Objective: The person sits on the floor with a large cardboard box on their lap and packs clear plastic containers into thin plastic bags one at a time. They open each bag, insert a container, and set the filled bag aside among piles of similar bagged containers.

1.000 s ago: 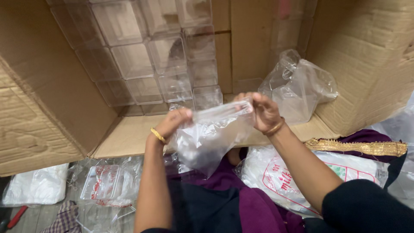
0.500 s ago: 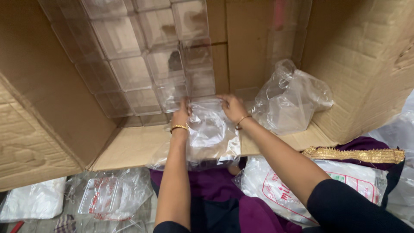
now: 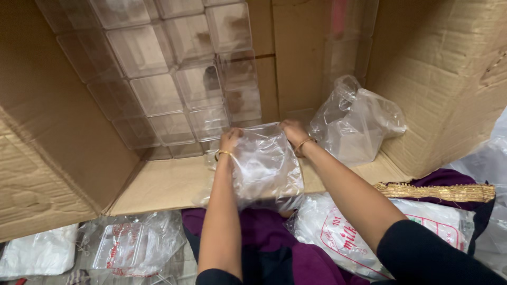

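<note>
Cardboard box floor [image 3: 158, 184] carries stacked clear containers [image 3: 174, 100] and, seemingly, a crumpled plastic bag [image 3: 356, 124].

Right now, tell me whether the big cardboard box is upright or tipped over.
Tipped: the cardboard box lies sideways, opening facing the camera.

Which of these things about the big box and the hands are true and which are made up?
1. Both hands, left hand and right hand, hold a clear plastic bag. True.
2. Clear plastic boxes are stacked inside the cardboard carton. True.
3. The clear boxes are stacked on the carton's right side. False: they are stacked at the left and middle.
4. A crumpled clear bag lies to the right of the hands. True.
5. The hands wear thick gloves. False: they are bare, each wrist with a gold bangle.
</note>
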